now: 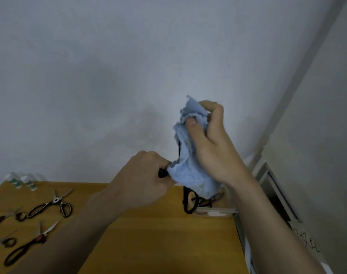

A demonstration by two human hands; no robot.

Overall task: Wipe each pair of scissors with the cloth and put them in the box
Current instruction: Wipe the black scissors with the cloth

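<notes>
Both hands were raised above the orange-brown wooden worktop, just right of the frame's centre. The right hand was curled round a crumpled pale-blue cloth, thumb pressed into its folds, and the cloth was wrapped about a pair of black-handled scissors. Only a dark sliver of them showed at the cloth's left edge, running nearly upright, so their long axis seemed to stand vertical, tip toward the top of the frame; which end was the blade I could not be sure. The left hand gripped the black handle at the lower end.

Below the cloth, at right centre, a clear plastic box sat on the worktop with black-handled scissors already inside. At lower left lay several more scissors, tips pointing toward the upper right. Small white bottles stood at the worktop's far left edge.
</notes>
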